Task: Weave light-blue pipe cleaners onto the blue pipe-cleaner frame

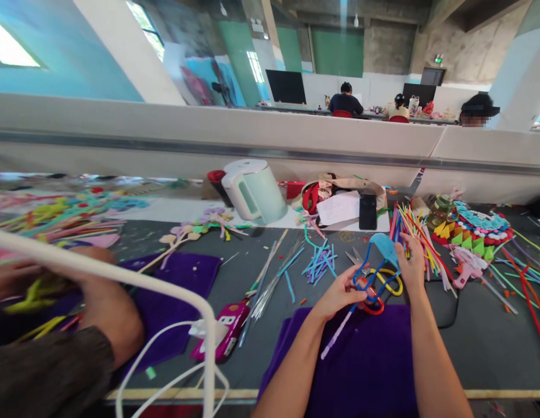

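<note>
My left hand point(341, 293) pinches a blue pipe-cleaner piece point(385, 251), bent into open loops with a light-blue filled patch at its top. A pale lilac-and-white stem point(337, 335) slants down from it below my fingers. At the patch's right edge is my right hand point(411, 261), its thumb and fingers closed at that edge; the exact contact is partly hidden. Behind the piece lie scissors point(356, 259), their blades showing on the table, with a yellow loop point(399, 281) and a red loop point(374, 307) near them. A folded purple cloth point(361, 366) lies under my hands.
Cut blue and purple pieces point(320, 262), a bundle of coloured pipe cleaners point(420, 238) and a pink glue gun point(465, 264) surround my work. A kettle point(263, 191), phone point(368, 212) and magenta tissue pack point(224, 331) stand or lie about. A co-worker's arm point(108, 313) and white tube point(122, 270) are left.
</note>
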{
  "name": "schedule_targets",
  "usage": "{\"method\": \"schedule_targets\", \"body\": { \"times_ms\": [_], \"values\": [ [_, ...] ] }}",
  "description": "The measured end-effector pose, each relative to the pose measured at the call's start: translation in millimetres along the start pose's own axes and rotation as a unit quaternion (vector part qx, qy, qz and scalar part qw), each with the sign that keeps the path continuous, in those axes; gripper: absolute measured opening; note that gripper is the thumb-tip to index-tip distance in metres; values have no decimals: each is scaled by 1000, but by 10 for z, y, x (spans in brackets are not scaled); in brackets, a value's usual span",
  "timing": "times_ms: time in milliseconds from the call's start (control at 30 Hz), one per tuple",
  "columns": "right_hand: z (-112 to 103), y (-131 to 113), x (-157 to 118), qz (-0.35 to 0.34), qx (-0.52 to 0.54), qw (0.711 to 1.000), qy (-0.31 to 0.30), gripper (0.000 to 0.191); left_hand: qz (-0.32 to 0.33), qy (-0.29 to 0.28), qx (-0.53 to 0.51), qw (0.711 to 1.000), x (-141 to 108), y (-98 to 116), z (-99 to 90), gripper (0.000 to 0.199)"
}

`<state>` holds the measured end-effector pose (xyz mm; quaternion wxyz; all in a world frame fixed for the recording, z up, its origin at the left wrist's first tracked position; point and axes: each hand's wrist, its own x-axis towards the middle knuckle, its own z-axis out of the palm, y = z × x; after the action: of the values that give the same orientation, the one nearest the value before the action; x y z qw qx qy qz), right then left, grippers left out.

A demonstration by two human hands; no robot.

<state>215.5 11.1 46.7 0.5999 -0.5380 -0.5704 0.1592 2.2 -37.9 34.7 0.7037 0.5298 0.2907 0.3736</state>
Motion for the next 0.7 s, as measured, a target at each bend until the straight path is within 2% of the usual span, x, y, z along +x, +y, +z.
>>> {"method": "schedule_targets", "body": {
  "times_ms": [67,233,300,433,533,633,700],
  "values": [
    [-6,-113,73,-51,-46,996,-56,36,6,-19,-2,1000,10,-20,-9,74],
    [101,-314,328,-100,-68,973,-195,22,20,-37,-12,999,5,-12,-47,68],
    [171,-315,417,-89,-45,967,-233,15,24,-33,-20,999,-7,3,-67,67],
    [297,-244,518,-6,45,951,-306,15,27,-13,-39,999,-24,20,-79,64],
    [357,-214,543,18,87,936,-340,20,35,44,-61,997,-18,19,-66,57],
    [386,-236,547,10,85,936,-341,21,29,100,-73,992,5,16,-69,50],
    [396,-265,543,12,78,939,-336,22,33,115,-73,990,25,18,-81,46]
  ]
}}
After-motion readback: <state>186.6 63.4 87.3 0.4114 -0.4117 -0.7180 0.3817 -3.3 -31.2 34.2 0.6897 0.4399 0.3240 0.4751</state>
